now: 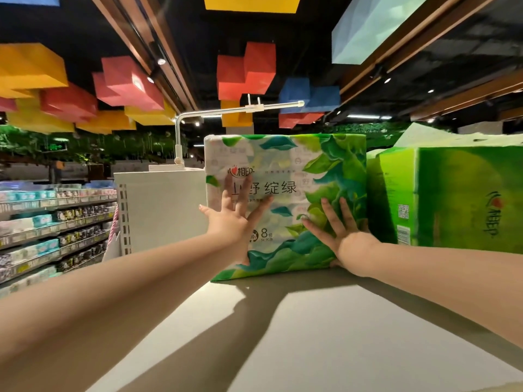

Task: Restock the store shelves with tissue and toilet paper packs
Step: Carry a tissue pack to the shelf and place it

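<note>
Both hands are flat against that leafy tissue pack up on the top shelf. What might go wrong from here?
1. The leafy tissue pack stands upright on its narrow edge near the shelf top; the left hand and right hand press with straight fingers and grip nothing, so it might tip.
2. The bright green pack sits close on the right; pushing at an angle could jam or shift it.

Coloured ceiling blocks (130,80); white sign pole (179,137)
</note>
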